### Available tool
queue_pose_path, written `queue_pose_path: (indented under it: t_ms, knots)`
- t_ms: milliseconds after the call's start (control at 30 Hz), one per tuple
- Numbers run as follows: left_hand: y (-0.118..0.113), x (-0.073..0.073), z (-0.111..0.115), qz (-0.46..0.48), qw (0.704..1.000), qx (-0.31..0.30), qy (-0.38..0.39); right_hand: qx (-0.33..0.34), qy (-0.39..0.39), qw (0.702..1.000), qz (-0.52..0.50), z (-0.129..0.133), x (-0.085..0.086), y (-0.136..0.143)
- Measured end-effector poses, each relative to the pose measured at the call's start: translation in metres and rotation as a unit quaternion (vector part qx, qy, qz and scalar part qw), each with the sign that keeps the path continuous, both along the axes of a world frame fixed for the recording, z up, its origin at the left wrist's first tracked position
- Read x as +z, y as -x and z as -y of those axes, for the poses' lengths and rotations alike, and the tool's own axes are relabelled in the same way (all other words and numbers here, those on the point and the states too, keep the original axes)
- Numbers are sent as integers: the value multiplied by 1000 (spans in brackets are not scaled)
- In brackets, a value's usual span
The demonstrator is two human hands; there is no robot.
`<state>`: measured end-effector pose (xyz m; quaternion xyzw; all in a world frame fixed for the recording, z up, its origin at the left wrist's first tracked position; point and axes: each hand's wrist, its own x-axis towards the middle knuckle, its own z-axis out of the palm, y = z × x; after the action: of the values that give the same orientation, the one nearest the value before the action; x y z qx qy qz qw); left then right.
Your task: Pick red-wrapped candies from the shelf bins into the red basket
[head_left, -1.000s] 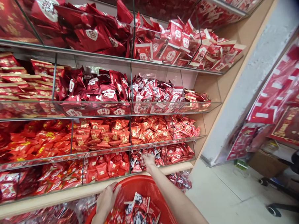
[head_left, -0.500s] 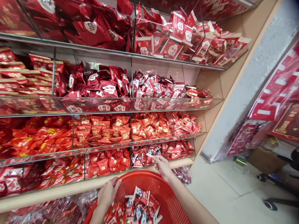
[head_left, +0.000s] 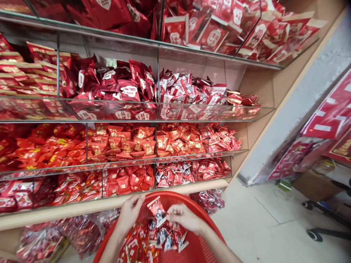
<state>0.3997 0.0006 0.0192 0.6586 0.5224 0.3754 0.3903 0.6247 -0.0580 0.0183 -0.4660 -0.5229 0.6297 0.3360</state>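
Observation:
A red plastic basket is below me, in front of the shelf. My left hand is closed on its far left rim. Over the basket, my right hand pinches one small red packet with dark and white figures printed on it. Similar printed packets lie in a heap beneath that hand. Left of them in the basket are red and orange wrapped packets. The right hand's fingers partly hide the heap.
A tiered shelf with clear dividers holds red packets in many compartments; the lowest tier has matching printed packets. Bagged goods lie under the wooden ledge. At right are a grey wall, tiled floor and chair casters.
My right hand has come back from the lowest tier's printed packets to above the basket, with one packet in its fingers. The view has shifted slightly; the left hand stays at the rim.

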Motion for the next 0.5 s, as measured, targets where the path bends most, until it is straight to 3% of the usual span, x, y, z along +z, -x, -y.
queue_pose_path:
  t_ms: [100, 200, 367, 500]
  knots:
    - [-13, 8, 11, 50, 992, -94, 67, 28, 7, 999, 19, 5, -5, 5]
    - [-22, 4, 16, 66, 982, -140, 110, 41, 1, 999, 31, 8, -12, 5]
    - [-29, -10, 13, 101, 983, -94, 121, 22, 3, 999, 25, 6, -19, 2]
    - [-34, -9, 13, 148, 979, -28, 137, -9, 11, 1000, 2, 4, -16, 0]
